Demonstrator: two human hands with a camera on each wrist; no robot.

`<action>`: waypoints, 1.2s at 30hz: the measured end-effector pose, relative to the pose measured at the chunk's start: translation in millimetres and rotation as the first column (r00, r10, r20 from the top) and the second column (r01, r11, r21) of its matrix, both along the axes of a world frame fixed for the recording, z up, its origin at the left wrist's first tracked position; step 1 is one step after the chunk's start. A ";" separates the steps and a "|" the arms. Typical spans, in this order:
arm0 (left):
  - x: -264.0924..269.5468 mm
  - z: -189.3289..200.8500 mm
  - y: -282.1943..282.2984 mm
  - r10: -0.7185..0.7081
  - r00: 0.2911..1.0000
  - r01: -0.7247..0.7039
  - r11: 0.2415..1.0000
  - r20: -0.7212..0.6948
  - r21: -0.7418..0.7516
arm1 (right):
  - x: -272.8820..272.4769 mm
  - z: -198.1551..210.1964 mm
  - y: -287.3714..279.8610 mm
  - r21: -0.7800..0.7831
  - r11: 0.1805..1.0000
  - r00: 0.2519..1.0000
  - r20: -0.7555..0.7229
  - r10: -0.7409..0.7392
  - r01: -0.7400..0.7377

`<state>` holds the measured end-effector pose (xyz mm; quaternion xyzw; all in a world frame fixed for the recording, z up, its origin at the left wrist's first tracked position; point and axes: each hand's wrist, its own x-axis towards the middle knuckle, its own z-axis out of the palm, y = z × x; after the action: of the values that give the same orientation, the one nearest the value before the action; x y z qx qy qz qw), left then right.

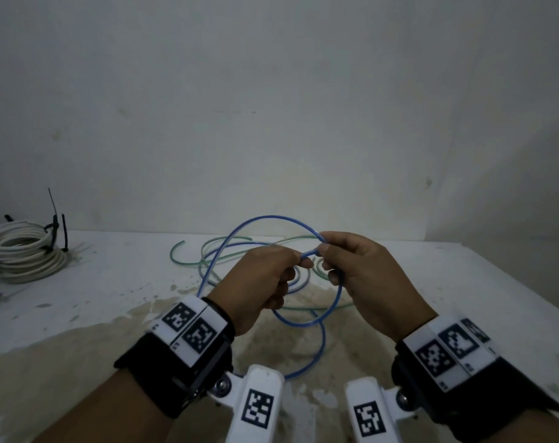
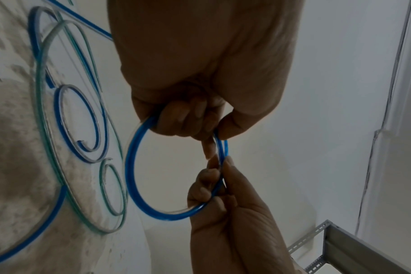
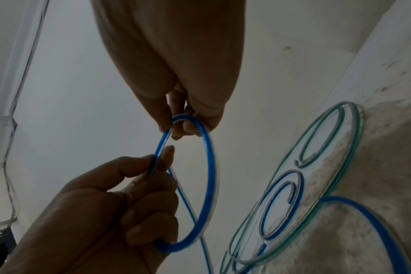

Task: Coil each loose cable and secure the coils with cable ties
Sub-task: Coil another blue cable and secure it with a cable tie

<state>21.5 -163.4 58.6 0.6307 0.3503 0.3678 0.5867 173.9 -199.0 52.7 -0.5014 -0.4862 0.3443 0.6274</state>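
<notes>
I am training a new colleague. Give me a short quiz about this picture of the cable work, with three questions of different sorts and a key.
1. True or false: both hands hold the blue cable.
2. Which cable lies loose on the table? A green, B red, C yellow.
3. Fill in: the white coil, already bound with black ties, sits at the table's far ____ side.

Key: 1 true: left hand and right hand both pinch it. 2 A, the green cable. 3 left.

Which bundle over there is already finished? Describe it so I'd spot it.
Look along the white table to its far left edge by the wall. There lies the white cable coil, stacked rings bound by black cable ties with tails sticking up, unlike the loose blue and green cables.
</notes>
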 end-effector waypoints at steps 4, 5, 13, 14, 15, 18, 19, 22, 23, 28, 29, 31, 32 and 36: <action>0.8 -2.9 -2.0 -0.001 1.000 0.002 1.000 0.006 -0.031 | 5.2 0.9 -3.3 0.006 1.000 0.996 0.091 -0.007 0.006; 0.6 -3.9 -1.3 0.020 1.000 -0.020 1.000 -0.019 0.009 | 7.2 2.8 -4.6 0.016 1.000 0.987 0.158 -0.025 0.022; -10.4 24.6 9.9 0.372 0.928 -0.159 0.439 -0.018 0.884 | 17.9 40.9 -11.2 0.039 0.999 0.649 0.761 -0.019 -0.016; -8.9 29.8 10.4 0.360 0.918 -0.031 0.487 -0.168 0.873 | 16.5 45.8 -12.1 0.034 0.998 0.639 0.769 0.005 -0.049; -7.6 34.1 10.5 0.335 0.884 0.087 0.565 -0.325 0.820 | 14.6 50.2 -13.2 0.032 0.996 0.630 0.776 0.026 -0.079; -5.8 43.8 8.1 0.098 0.889 0.193 0.806 -0.447 0.560 | 11.4 59.1 -15.7 0.043 0.991 0.599 0.800 0.044 -0.129; -5.1 45.6 6.1 0.001 0.926 0.185 0.871 -0.377 0.456 | 11.2 60.9 -16.3 0.059 0.989 0.615 0.788 0.039 -0.138; -4.7 47.1 1.2 -0.125 0.972 0.166 0.965 -0.200 0.203 | 11.1 64.8 -17.7 0.107 0.983 0.690 0.724 0.026 -0.150; -4.8 47.0 -0.7 -0.135 0.975 0.162 0.975 -0.176 0.151 | 10.8 65.7 -17.4 0.116 0.982 0.705 0.708 0.026 -0.152; -9.0 57.1 1.9 -0.017 0.973 0.061 0.981 -0.229 0.186 | 8.0 76.2 -11.3 0.151 0.980 0.638 0.769 -0.035 -0.128; -10.5 61.3 3.5 0.021 0.969 0.041 0.969 -0.246 0.243 | 7.5 79.2 -8.6 0.166 0.978 0.608 0.792 -0.057 -0.123; -14.6 70.3 6.1 0.081 0.965 0.014 0.934 -0.249 0.357 | 6.6 86.4 -1.5 0.211 0.971 0.543 0.832 -0.116 -0.116; -16.3 75.1 6.7 0.107 0.962 0.002 0.916 -0.250 0.400 | 6.1 91.4 1.8 0.230 0.967 0.520 0.843 -0.140 -0.113; -19.2 94.1 4.5 0.078 0.981 -0.004 0.926 -0.180 0.379 | 2.6 119.8 8.6 0.255 0.959 0.513 0.844 -0.157 -0.127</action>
<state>2.4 -158.9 152.6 0.7565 0.3411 0.3780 0.4105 176.6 -190.4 172.5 -0.5140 -0.7717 -0.0273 0.3735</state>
